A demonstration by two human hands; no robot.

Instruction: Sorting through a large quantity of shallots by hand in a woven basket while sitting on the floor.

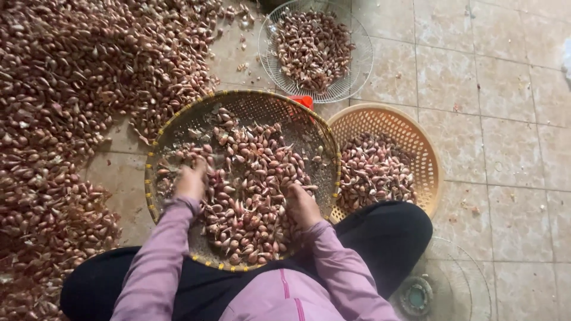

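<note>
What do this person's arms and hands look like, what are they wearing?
Both arms are covered by long, soft mauve-pink sleeves that end at the wrists with plain cuffs. The left hand and right hand are bare: no gloves, and no rings or watch can be made out. The sleeves belong to a matching pink top with a darker pink zip line down the front.

Tiled floor point(505, 148) under shallots point(53, 119), baskets point(386, 119)

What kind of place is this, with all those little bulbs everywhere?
Probably a home or small workshop floor used for sorting shallot-like bulbs. A large heap of bulbs lies on the tiled floor, and both hands, left hand and right hand, rest in a woven tray of them.
</note>
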